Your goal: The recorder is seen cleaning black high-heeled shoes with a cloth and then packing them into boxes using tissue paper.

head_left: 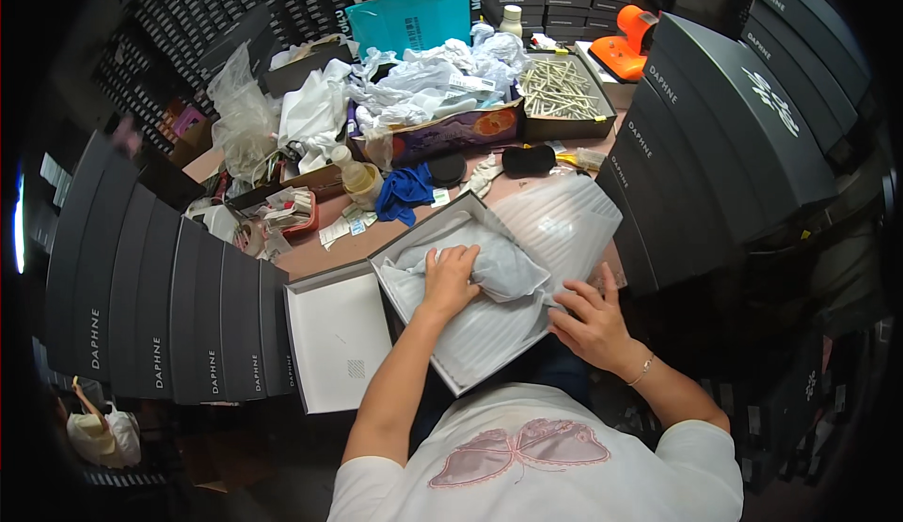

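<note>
An open shoebox [442, 369], dark outside and white inside, sits at a slant in front of me. Inside lies a bundle wrapped in thin whitish tissue [513, 273]; what it contains is hidden. My left hand [453, 279] rests on top of the bundle with its fingers extended. A striped translucent packing sheet [564, 216] lines the box and spills over its far right side. At the box's right edge, my right hand [593, 323] has its fingers apart, their tips by the sheet. Left of the box lies a white-lined box lid [334, 343], inside up.
Stacks of dark shoeboxes stand at left [136, 287] and right [724, 136]. Behind are a carton of crumpled tissue [433, 136], a box of thin pale sticks [564, 127], a bottle [357, 183], a blue cloth [404, 195] and an orange tape dispenser [621, 52].
</note>
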The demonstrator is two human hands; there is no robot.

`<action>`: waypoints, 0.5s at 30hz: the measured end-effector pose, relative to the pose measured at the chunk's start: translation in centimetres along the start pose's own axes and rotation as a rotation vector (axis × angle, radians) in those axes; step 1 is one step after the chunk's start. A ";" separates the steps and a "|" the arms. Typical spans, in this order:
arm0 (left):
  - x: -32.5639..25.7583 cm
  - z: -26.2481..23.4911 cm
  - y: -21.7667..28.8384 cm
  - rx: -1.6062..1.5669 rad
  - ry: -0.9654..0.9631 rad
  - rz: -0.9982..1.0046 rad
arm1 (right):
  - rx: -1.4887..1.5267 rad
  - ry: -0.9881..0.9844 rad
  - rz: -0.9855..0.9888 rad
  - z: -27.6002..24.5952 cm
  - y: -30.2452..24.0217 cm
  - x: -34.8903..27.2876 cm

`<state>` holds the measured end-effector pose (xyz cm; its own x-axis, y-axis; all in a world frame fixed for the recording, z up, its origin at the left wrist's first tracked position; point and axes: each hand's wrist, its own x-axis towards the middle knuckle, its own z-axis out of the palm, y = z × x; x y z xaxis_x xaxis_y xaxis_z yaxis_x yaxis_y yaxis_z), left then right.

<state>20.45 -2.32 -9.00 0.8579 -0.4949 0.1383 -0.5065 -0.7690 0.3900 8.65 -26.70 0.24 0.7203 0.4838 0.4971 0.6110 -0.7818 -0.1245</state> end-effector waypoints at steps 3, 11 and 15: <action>-0.1 2.9 1.0 0.189 0.060 -0.071 | 0.208 0.144 0.206 -2.3 1.6 -0.2; -8.1 -7.6 -2.9 -0.186 0.680 -0.366 | 0.490 0.127 0.710 7.7 11.4 -5.8; -15.3 -5.4 -4.3 -0.184 0.153 -0.824 | 0.534 -0.177 0.423 11.9 5.7 -0.5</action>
<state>9.95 10.75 -7.92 0.9550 0.2629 -0.1376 0.2939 -0.7749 0.5596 15.67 -26.71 -10.97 0.9467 0.2728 0.1715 0.3115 -0.6386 -0.7037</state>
